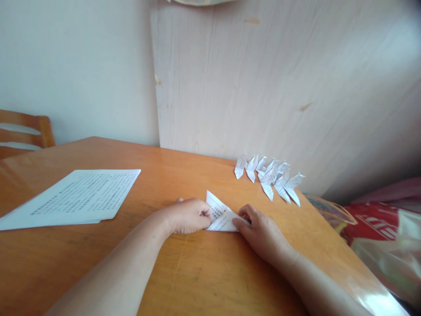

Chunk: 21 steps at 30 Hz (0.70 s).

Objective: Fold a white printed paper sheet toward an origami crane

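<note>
A printed sheet of paper (221, 218), folded into a small triangular shape with a red dot on it, lies on the table between my hands. My left hand (192, 215) has its fingers curled in and pressed at the paper's left edge. At the right corner, my right hand (259, 230) pinches the folded paper between thumb and fingers. Past my right hand, several folded paper figures (267, 175) with pointed tips stand in a cluster near the table's far edge.
A stack of printed sheets (88, 193) lies on the left of the wooden table (184, 276). Behind the table rises a pale wood-grain panel (230, 87). A wooden chair (24, 131) stands at far left. Red and clear plastic bags (378, 228) are beyond the right edge.
</note>
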{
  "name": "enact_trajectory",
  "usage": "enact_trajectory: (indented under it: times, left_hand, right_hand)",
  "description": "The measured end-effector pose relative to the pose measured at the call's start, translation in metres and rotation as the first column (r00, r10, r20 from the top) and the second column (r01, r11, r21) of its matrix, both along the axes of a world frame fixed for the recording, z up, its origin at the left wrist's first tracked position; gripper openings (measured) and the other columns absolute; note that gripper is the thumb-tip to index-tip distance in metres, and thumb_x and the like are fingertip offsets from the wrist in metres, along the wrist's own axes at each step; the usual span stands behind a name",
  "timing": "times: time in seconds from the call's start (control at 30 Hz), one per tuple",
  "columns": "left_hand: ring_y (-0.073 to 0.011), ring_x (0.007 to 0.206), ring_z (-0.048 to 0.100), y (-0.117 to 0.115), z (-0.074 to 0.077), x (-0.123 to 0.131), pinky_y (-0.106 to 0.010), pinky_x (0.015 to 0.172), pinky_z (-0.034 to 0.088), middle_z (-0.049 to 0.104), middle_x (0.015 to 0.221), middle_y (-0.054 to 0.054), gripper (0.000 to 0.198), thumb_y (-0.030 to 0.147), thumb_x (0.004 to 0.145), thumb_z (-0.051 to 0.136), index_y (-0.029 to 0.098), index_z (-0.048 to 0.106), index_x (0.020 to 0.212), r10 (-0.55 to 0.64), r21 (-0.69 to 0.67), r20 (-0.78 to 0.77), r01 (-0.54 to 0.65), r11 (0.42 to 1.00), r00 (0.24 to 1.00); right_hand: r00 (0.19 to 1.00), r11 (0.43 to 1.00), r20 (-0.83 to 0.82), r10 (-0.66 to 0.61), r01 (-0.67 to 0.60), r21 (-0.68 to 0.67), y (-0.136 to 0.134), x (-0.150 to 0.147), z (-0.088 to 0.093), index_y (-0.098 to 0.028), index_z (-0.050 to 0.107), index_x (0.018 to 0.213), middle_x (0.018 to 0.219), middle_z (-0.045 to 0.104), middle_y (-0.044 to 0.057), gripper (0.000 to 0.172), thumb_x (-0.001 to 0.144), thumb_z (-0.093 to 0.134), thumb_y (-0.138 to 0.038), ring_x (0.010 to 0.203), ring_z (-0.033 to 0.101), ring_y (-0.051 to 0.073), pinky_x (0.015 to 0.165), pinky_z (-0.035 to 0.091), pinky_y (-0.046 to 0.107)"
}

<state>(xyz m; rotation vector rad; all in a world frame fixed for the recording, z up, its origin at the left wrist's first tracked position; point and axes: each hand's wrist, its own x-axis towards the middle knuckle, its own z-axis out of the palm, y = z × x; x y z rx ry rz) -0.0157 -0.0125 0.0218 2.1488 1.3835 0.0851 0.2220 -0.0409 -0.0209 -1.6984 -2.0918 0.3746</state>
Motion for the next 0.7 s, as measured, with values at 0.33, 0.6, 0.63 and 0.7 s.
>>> enact_trajectory:
  times: [0.33,0.6,0.63,0.7]
  left_hand:
    - [-0.0186,0.075,0.060,-0.0035,-0.0021,0.0044,-0.029,0.077,0.038,0.070,0.077,0.002,0.024,0.048,0.076,0.062,0.026,0.070,0.081,0.066,0.049,-0.011,-0.065,0.997,0.998]
    - [-0.0193,0.074,0.060,-0.0019,-0.0044,0.0044,-0.030,0.076,0.039,0.070,0.075,0.002,0.019,0.043,0.077,0.061,0.026,0.070,0.079,0.062,0.066,-0.014,-0.061,0.996,0.998]
    - [-0.0188,0.073,0.060,-0.0019,-0.0039,0.0045,-0.030,0.076,0.039,0.070,0.075,0.002,0.018,0.041,0.077,0.061,0.026,0.070,0.079,0.060,0.064,-0.012,-0.059,0.996,0.998]
    - [-0.0177,0.071,0.058,-0.0019,-0.0026,0.0047,-0.029,0.075,0.039,0.069,0.073,0.002,0.016,0.037,0.078,0.058,0.025,0.069,0.078,0.053,0.062,-0.014,-0.052,0.997,0.999]
  right_hand:
    - [0.999,0.999,0.042,-0.016,0.015,0.030,-0.0026,-0.0022,-0.0013,-0.022,0.056,0.094,0.088,0.068,0.005,0.013,0.091,0.055,-0.034,0.080,0.063,0.019,0.068,0.038,0.028]
    - [0.998,0.999,0.065,-0.018,0.015,0.040,-0.0001,-0.0027,-0.0013,-0.022,0.057,0.094,0.092,0.068,0.004,0.014,0.091,0.055,-0.035,0.083,0.063,0.019,0.069,0.038,0.028]
    - [0.998,0.999,0.067,-0.016,0.013,0.042,0.0002,-0.0024,-0.0016,-0.022,0.057,0.094,0.092,0.068,0.004,0.014,0.090,0.056,-0.035,0.082,0.063,0.019,0.069,0.038,0.028]
    - [0.997,0.999,0.073,-0.015,0.012,0.043,0.0005,-0.0019,-0.0021,-0.022,0.057,0.093,0.092,0.068,0.004,0.014,0.090,0.056,-0.035,0.082,0.063,0.019,0.068,0.038,0.028]
